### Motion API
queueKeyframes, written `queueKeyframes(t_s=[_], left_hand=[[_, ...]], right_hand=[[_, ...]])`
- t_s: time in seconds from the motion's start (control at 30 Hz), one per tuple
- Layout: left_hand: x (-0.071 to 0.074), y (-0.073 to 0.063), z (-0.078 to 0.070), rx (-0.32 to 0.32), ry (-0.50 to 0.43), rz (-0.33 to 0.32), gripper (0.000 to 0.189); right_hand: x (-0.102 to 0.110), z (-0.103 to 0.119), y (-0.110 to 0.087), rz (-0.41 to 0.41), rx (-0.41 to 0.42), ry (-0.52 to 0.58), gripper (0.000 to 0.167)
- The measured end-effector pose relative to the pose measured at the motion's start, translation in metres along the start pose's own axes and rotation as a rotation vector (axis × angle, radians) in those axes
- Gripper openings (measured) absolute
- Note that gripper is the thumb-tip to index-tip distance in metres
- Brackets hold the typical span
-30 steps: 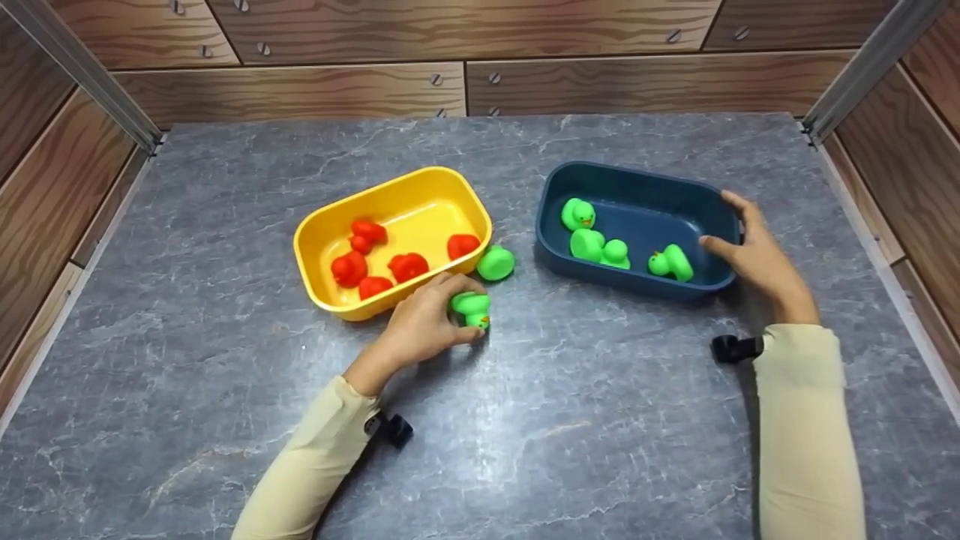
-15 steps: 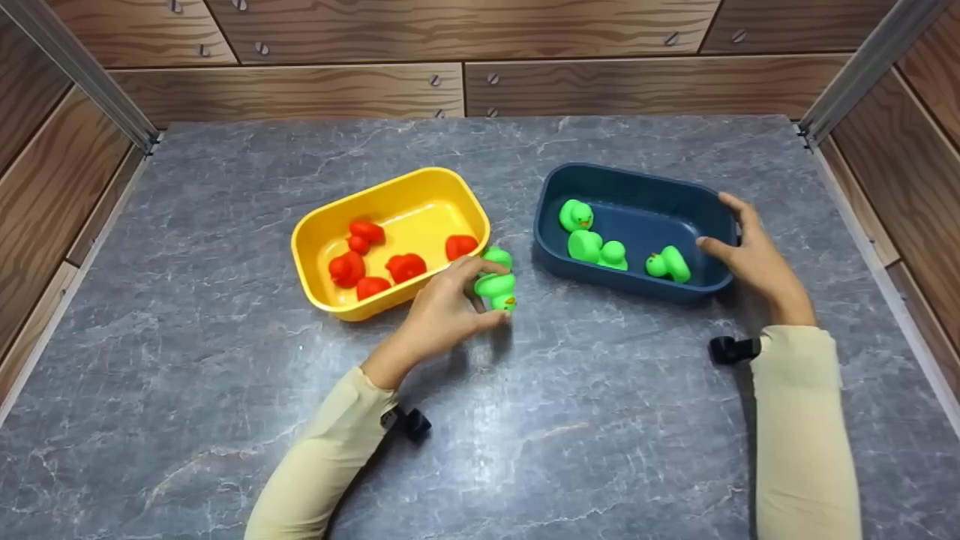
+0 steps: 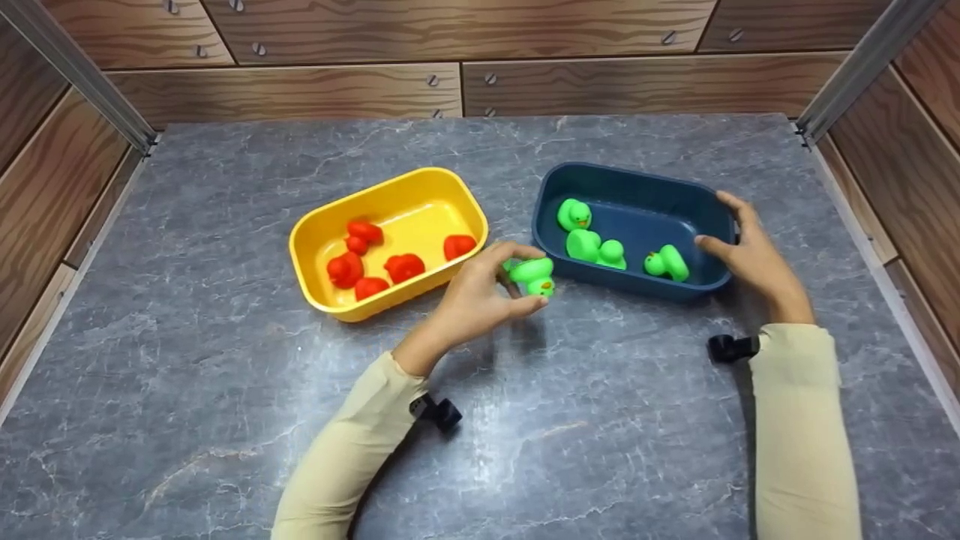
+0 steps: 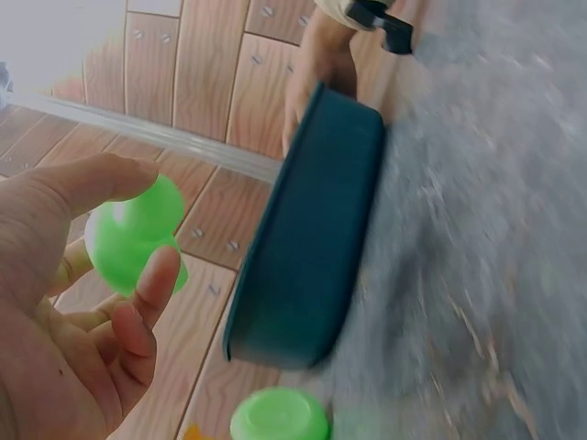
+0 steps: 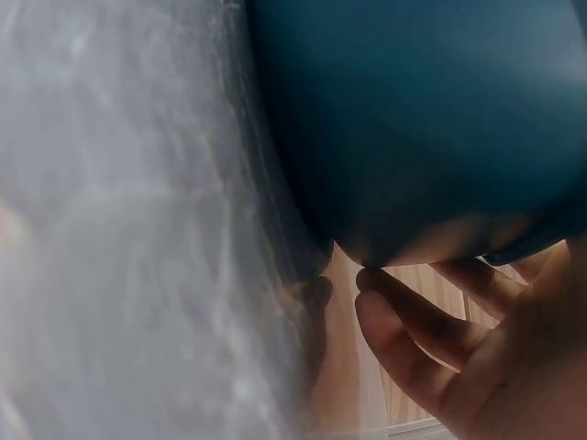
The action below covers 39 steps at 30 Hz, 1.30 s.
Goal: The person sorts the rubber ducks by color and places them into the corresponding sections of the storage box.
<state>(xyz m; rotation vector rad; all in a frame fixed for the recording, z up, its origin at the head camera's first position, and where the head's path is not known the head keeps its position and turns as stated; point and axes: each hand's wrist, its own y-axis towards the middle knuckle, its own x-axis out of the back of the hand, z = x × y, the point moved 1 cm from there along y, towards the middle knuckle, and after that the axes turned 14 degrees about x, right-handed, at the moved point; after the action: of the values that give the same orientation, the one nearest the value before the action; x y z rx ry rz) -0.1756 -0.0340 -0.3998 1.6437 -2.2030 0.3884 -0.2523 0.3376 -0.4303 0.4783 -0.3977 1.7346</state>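
My left hand pinches a green rubber duck between thumb and fingers, above the table between the two bins. The duck is tilted, its head toward the thumb. Another green duck lies base-out below, mostly hidden by the hand in the head view. My right hand grips the right end of the dark blue bin, thumb over the rim and fingers outside. Inside that bin are several green ducks. In the right wrist view, fingers lie along the bin's outer wall.
A yellow bin left of the blue one holds several red ducks. Both stand on a grey marbled table. Wood-patterned walls enclose the back and sides.
My left hand has carried the green duck rightward and away from me, from the yellow bin's front toward the blue bin. The right hand stays at the blue bin.
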Motion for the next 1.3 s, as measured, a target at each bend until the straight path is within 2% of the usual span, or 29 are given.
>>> queueKeyframes(t_s=[0.17,0.5,0.7,0.9,1.1,1.3], left_hand=[[-0.008,0.007,-0.007,-0.006,-0.067,0.007,0.045],[-0.021,0.019,-0.008,0.048,-0.184,0.071,0.046],[-0.025,0.026,-0.011,0.058,-0.205,0.076,0.046],[-0.032,0.036,-0.018,0.070,-0.204,0.074,0.046],[-0.042,0.046,-0.025,0.056,-0.237,0.067,0.048],[-0.054,0.057,-0.027,0.072,-0.236,0.036,0.047]], right_hand=[[0.000,0.002,-0.001,0.005,-0.002,-0.005,0.086],[0.001,-0.005,0.001,0.009,0.067,-0.006,0.079],[0.005,-0.009,-0.002,0.020,0.133,0.031,0.071],[0.006,-0.011,-0.005,0.038,0.135,0.028,0.070],[0.007,-0.011,-0.006,0.043,0.136,0.036,0.071],[0.008,-0.011,-0.006,0.045,0.140,0.026,0.072]])
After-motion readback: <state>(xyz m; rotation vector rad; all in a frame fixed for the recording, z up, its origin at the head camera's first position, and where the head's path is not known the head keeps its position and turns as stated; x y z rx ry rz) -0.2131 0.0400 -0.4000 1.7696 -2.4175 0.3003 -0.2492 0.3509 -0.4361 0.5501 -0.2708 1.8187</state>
